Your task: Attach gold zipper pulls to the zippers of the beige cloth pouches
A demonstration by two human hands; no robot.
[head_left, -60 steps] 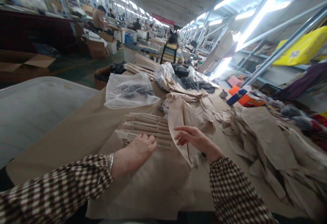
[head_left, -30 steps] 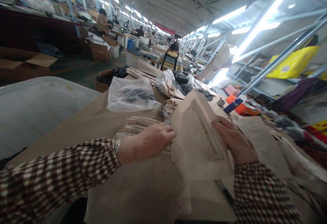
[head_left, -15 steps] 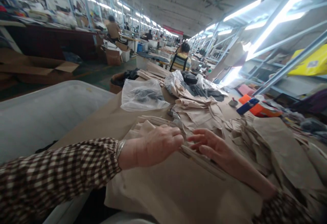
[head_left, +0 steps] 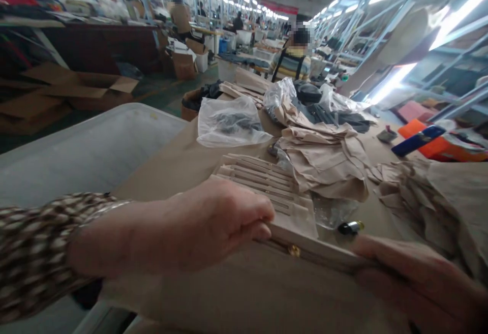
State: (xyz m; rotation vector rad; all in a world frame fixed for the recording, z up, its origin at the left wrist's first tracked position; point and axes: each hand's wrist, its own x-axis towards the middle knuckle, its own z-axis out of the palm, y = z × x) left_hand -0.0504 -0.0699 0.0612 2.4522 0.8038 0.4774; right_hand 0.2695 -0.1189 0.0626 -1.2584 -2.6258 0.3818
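Note:
My left hand [head_left: 213, 222] pinches the edge of a beige fabric panel [head_left: 274, 288] along a zipper band. A small gold zipper slider [head_left: 294, 251] sits on that band, just right of my left fingers. Around the band's other end closes my right hand [head_left: 415, 273], blurred, with its thumb beneath. The band is stretched between both hands, and the panel hangs below it towards me. Just beyond lies a row of overlapping beige pieces [head_left: 282, 206] with narrow slots. A small black and gold object [head_left: 351, 228] rests on the table near my right hand.
A clear plastic bag [head_left: 232, 125] with dark contents lies beyond on the table. Heaped beige fabric [head_left: 324, 156] and more crumpled cloth [head_left: 450, 207] spread to the right. A white bin [head_left: 95, 146] stands left. A person in a striped top [head_left: 292, 64] sits ahead.
My right hand has moved right and nearer and now grips the band, where it was open before. My left hand has come nearer. The slotted pieces and gold slider now show.

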